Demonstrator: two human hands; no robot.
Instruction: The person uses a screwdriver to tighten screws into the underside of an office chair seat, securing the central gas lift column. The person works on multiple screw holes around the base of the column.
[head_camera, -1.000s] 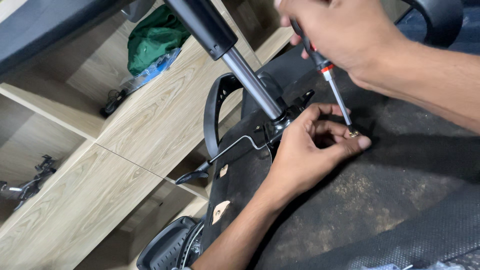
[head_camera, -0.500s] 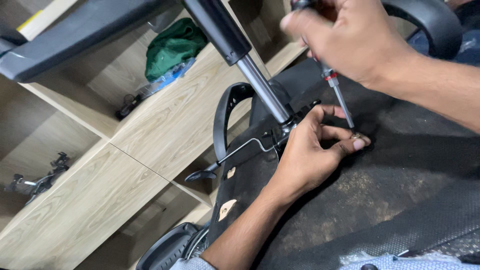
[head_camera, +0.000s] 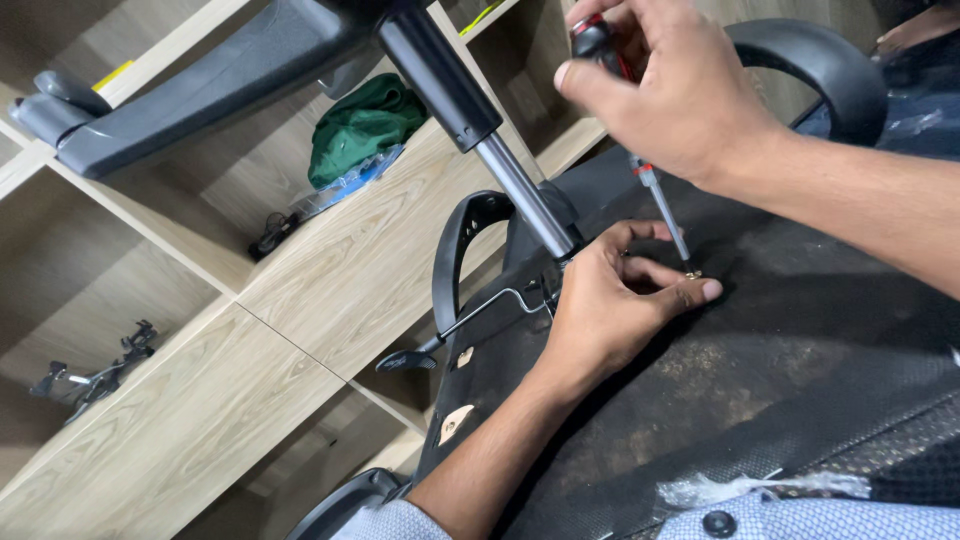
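Head view: a small screw (head_camera: 691, 273) is seen on the dark underside of the chair seat (head_camera: 800, 360), right under the tip of the screwdriver (head_camera: 660, 205). The screwdriver is held almost upright, tilted a little, with its long shaft pointing down from the handle to the screw. The handle is gripped tight by the right hand (head_camera: 665, 95) (up above the screw). The left hand (head_camera: 610, 305) is laid on the seat just beside the screw, and the screw is steadied by its fingertips (head_camera: 705, 290), which are pinched close. The left hand is nearer.
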